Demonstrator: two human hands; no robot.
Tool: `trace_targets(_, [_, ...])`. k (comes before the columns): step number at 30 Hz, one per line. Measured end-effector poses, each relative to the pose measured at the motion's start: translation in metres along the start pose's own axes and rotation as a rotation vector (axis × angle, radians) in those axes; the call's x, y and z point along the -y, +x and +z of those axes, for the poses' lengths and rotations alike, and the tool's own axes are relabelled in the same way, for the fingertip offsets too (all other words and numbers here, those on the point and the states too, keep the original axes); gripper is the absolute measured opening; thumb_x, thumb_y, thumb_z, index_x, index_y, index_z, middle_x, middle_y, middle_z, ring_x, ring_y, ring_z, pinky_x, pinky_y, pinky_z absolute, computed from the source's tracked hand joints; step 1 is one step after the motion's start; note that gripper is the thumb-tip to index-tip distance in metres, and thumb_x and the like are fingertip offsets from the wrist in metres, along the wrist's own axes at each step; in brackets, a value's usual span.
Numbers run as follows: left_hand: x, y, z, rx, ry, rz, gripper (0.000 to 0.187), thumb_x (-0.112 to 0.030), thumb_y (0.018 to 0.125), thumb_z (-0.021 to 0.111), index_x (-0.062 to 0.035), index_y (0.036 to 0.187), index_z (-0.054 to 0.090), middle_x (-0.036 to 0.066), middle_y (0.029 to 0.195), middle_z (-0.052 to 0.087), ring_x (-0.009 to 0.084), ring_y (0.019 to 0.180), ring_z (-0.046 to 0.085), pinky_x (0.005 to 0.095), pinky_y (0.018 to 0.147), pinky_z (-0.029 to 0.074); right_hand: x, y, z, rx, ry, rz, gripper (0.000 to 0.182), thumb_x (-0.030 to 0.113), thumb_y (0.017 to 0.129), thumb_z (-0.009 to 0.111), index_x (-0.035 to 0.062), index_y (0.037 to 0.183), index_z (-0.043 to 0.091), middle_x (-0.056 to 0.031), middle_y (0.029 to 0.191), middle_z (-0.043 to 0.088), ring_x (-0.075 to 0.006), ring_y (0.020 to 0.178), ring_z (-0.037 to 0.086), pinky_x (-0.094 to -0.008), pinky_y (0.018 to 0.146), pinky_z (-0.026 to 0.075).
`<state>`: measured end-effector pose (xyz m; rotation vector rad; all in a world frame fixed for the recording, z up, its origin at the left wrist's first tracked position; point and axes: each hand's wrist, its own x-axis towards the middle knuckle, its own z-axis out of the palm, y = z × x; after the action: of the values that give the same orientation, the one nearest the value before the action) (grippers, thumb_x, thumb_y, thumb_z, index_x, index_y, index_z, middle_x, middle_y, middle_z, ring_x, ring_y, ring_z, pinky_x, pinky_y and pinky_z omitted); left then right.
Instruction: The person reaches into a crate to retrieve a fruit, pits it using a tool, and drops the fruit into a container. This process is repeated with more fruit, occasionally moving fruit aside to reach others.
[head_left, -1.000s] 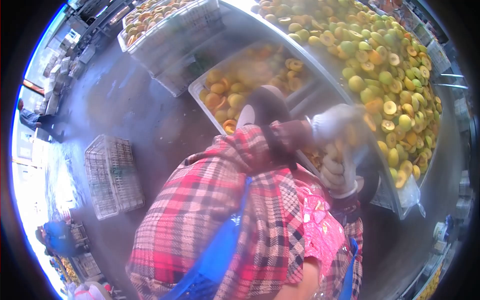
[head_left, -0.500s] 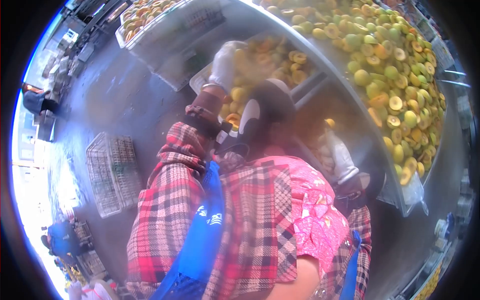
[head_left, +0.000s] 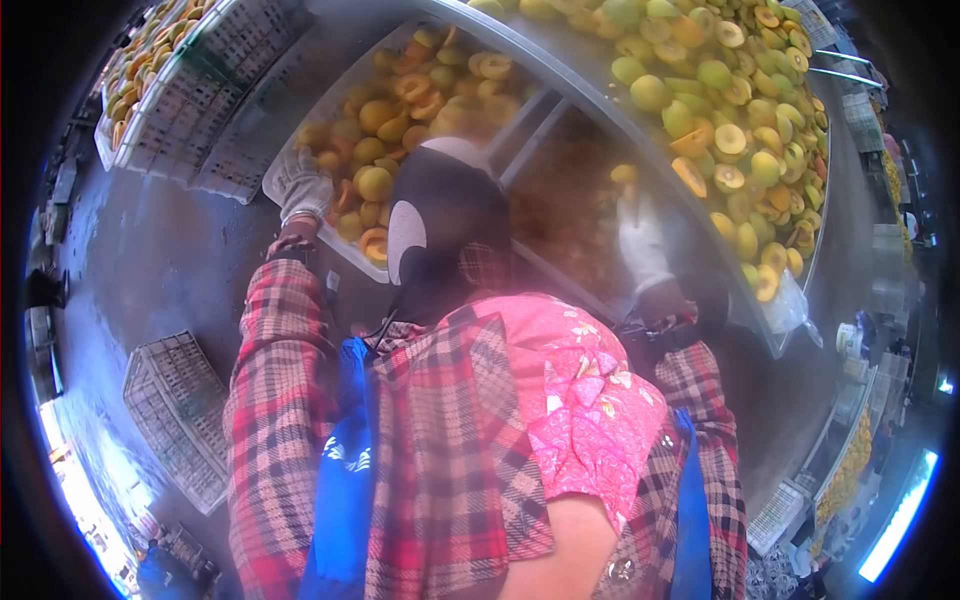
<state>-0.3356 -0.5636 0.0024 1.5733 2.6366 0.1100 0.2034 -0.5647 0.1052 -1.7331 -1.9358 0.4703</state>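
My left hand [head_left: 303, 188], in a whitish glove, has its fingers over the left rim of a white crate [head_left: 357, 262] filled with yellow and orange fruit halves [head_left: 376, 184]. A white glove also covers my right hand [head_left: 641, 238], its fingertips at a small yellow-green fruit piece [head_left: 624, 173] above a blurred brownish compartment [head_left: 565, 200] of the metal table. The piece appears to be held between the fingers. A dark cap-like shape hides part of the crate's near side.
Beyond a curved metal rim [head_left: 600, 100] lies a large heap of cut green-yellow fruit [head_left: 745, 130]. Stacked crates [head_left: 215, 100] of fruit stand at upper left, and another crate [head_left: 178, 415] stands on the floor. A clear plastic bag [head_left: 790, 315] hangs at the table's right corner.
The view has shifted. My left hand has moved from over the crate's fruit to its left rim, and more of the crate shows. My right hand stays near the fruit piece.
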Motion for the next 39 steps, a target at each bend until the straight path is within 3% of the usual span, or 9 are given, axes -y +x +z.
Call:
trace_targets(2, [0.000,-0.002,-0.008,0.038,-0.017,0.014,0.069,-0.040,0.092,0.045,-0.0107,0.152,0.028,0.017,0.159,0.021,0.0347,0.147,0.017,0.0459,0.119,0.013,-0.045,-0.014,0.041,0.068,-0.105,0.000,0.049,0.048,0.100,0.041,0.0037,0.117,0.052,-0.0300,0.103,0.063,-0.0471,0.099,0.061,-0.0525,0.079,0.049])
trace_targets(5, [0.009,0.017,-0.016,0.176,0.120,0.107,0.076,-0.048,0.090,0.043,-0.0064,0.152,0.026,0.020,0.158,0.023,0.0327,0.148,0.019,0.0371,0.120,0.015,-0.070,-0.044,0.068,1.099,-0.500,-0.058,0.063,0.051,0.098,0.032,0.0002,0.124,0.058,-0.0279,0.129,0.056,-0.0404,0.122,0.053,-0.0458,0.105,0.040])
trace_targets(9, [-0.046,-0.003,-0.101,0.274,0.120,0.005,0.081,-0.049,0.087,0.058,-0.0045,0.149,0.032,0.022,0.155,0.029,0.0329,0.145,0.027,0.0392,0.118,0.024,0.014,-0.024,-0.002,0.579,-0.111,0.321,0.060,0.049,0.099,0.029,-0.0009,0.121,0.056,-0.0280,0.119,0.061,-0.0418,0.113,0.058,-0.0469,0.098,0.044])
trace_targets(12, [-0.082,0.023,-0.116,-0.267,-0.370,0.396,0.059,-0.030,0.087,0.064,-0.0012,0.137,0.049,0.024,0.143,0.043,0.0367,0.135,0.040,0.0393,0.111,0.033,-0.005,-0.037,0.016,1.004,-0.345,0.090,0.055,0.047,0.100,0.032,0.0015,0.123,0.054,-0.0272,0.115,0.063,-0.0416,0.110,0.060,-0.0466,0.096,0.046])
trace_targets(15, [-0.188,-0.001,-0.185,-0.020,-0.815,0.763,0.060,-0.027,0.090,0.065,-0.0028,0.141,0.045,0.018,0.140,0.050,0.0274,0.132,0.046,0.0357,0.111,0.034,0.018,-0.033,-0.007,0.879,-0.269,0.008,0.052,0.045,0.100,0.036,0.0020,0.123,0.054,-0.0275,0.114,0.063,-0.0435,0.109,0.059,-0.0479,0.094,0.046])
trace_targets(21, [-0.360,-0.011,-0.182,0.012,-0.480,1.141,0.067,-0.034,0.086,0.063,-0.0072,0.143,0.041,0.019,0.139,0.047,0.0336,0.131,0.044,0.0373,0.110,0.035,0.024,-0.021,0.009,0.523,0.071,0.054,0.050,0.046,0.099,0.043,0.0019,0.119,0.052,-0.0300,0.104,0.064,-0.0473,0.101,0.060,-0.0525,0.086,0.046])
trace_targets(33, [-0.405,-0.047,-0.211,0.175,-0.195,0.970,0.062,-0.026,0.077,0.073,-0.0155,0.134,0.050,0.014,0.121,0.057,0.0330,0.115,0.057,0.0406,0.094,0.049,0.059,-0.020,-0.009,0.268,0.251,0.140,0.044,0.040,0.097,0.052,0.0040,0.122,0.048,-0.0292,0.098,0.065,-0.0484,0.096,0.061,-0.0528,0.082,0.047])
trace_targets(36, [-0.393,-0.029,-0.155,0.793,-1.527,0.610,0.050,-0.012,0.088,0.060,-0.0012,0.134,0.045,0.013,0.121,0.054,0.0251,0.109,0.060,0.0362,0.086,0.056,0.052,-0.013,-0.007,0.095,0.409,0.150,0.040,0.036,0.098,0.054,0.0049,0.124,0.051,-0.0274,0.100,0.066,-0.0468,0.099,0.061,-0.0482,0.082,0.048])
trace_targets(39, [-0.384,-0.025,-0.117,0.667,-1.572,0.947,0.048,-0.006,0.088,0.052,-0.0029,0.135,0.043,0.015,0.125,0.052,0.0289,0.111,0.060,0.0448,0.091,0.056,0.064,-0.017,-0.021,-0.121,0.493,0.091,0.036,0.033,0.098,0.056,0.0038,0.118,0.054,-0.0266,0.099,0.066,-0.0465,0.098,0.061,-0.0460,0.081,0.048])
